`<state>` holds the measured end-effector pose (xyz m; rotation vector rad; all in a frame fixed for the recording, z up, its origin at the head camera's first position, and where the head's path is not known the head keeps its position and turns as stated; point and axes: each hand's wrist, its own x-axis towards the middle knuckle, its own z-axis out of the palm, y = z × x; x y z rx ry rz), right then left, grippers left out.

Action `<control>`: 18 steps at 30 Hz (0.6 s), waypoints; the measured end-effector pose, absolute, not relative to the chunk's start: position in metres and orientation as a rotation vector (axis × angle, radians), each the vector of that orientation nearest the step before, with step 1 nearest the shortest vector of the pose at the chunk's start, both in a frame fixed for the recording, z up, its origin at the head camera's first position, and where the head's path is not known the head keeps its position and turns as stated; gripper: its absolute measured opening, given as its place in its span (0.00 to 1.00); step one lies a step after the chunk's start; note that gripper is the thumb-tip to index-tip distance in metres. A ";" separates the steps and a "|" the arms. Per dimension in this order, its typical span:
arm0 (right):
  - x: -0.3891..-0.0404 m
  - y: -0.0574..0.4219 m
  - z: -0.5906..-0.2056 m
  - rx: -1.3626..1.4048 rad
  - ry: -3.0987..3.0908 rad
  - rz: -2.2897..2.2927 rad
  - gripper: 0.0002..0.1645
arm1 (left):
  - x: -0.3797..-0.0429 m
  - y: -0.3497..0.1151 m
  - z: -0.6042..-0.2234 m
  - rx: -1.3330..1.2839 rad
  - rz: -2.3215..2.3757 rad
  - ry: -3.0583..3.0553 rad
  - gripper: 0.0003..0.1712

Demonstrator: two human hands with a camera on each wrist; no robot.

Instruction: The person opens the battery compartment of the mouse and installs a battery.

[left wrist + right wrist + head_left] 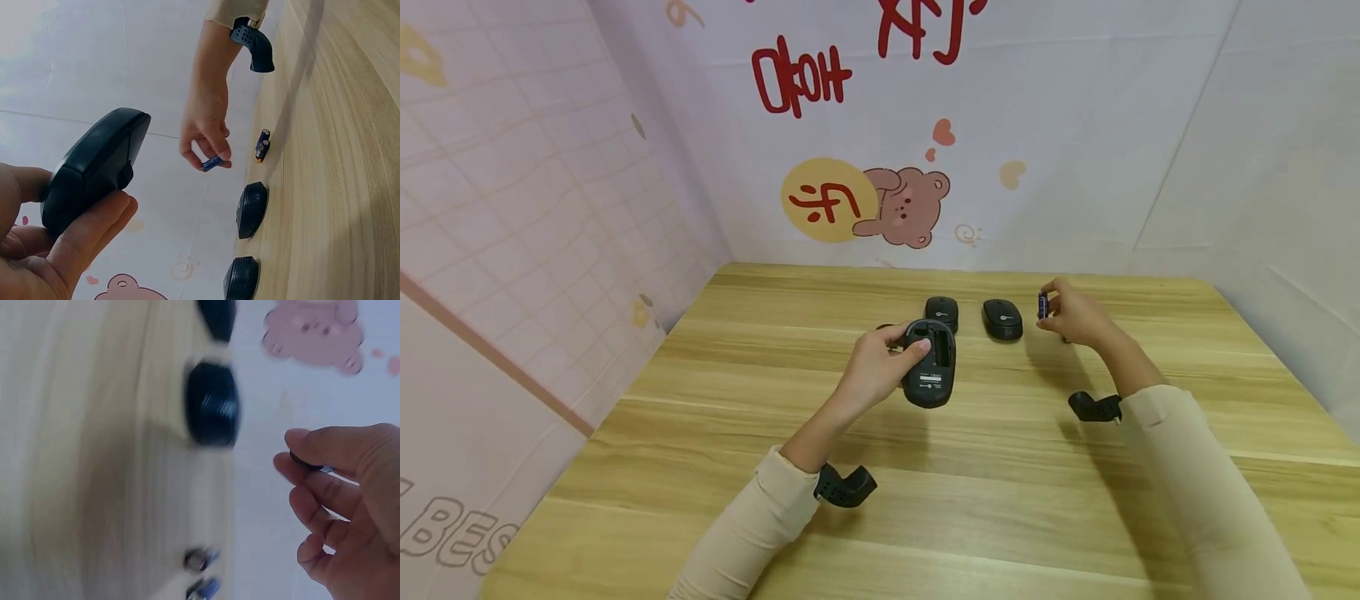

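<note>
My left hand (pixel 871 367) grips a black computer mouse (pixel 929 390) above the table, thumb across its underside. The underside faces me in the head view, with an uncovered battery slot (pixel 942 347). Off to the right, my right hand (pixel 1077 317) pinches a small dark blue battery (pixel 1042 306) between thumb and fingers, raised over the tabletop. In the right wrist view the fingers mostly hide this battery (pixel 306 464). More batteries (pixel 262 145) lie on the table below that hand, blurred in the right wrist view.
Two black mice (pixel 1002 320) (pixel 942 309) rest on the wooden table (pixel 985 500) towards its back edge. A dark object (pixel 886 326) shows partly behind my left hand. Printed white cloth (pixel 1075 125) hangs behind the table. Each wrist carries a black curved mount (pixel 847 487).
</note>
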<state>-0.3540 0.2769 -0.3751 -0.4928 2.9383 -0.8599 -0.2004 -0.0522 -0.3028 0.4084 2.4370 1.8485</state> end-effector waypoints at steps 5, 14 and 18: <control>-0.336 0.258 -0.363 -0.580 2.921 -1.098 0.32 | -0.200 -0.052 -0.303 0.409 1.854 2.417 0.23; -0.306 0.223 -0.343 -0.492 2.749 -1.661 0.33 | -0.201 -0.051 -0.302 0.393 1.844 2.434 0.23; -0.293 0.208 -0.332 -0.492 2.655 -1.831 0.31 | -0.208 -0.051 -0.311 0.386 1.850 2.438 0.24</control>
